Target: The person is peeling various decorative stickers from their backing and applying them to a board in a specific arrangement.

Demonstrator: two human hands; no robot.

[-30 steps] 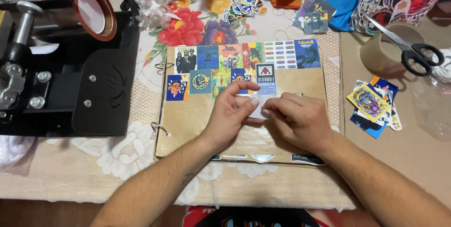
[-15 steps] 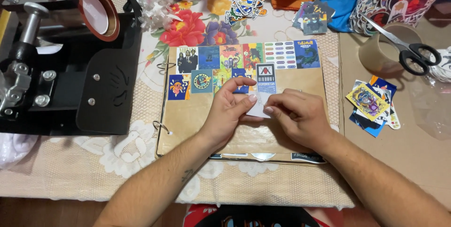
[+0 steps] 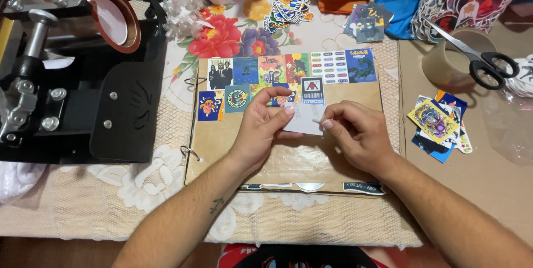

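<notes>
Both hands pinch one small white sticker sheet over the brown ring-bound album page: left hand has thumb and fingertips closed on its left edge, right hand has thumb and forefinger closed on its right edge near a corner, as if picking at the backing. Sheet sits just above the page, right of centre, below a small square sticker with a red and black mark. Row of coloured stickers already runs across the page top, a few more starting a second row at left. Judged handling: thin, very light, limp paper; creases or tears easily; any exposed adhesive face would likely grab skin. Best held by the extreme edges or a corner, light pressure, face kept off the fingers. Nearby on the table: loose sticker pile at right, scissors lying on a tape roll, black press machine at left, more stickers at top.
</notes>
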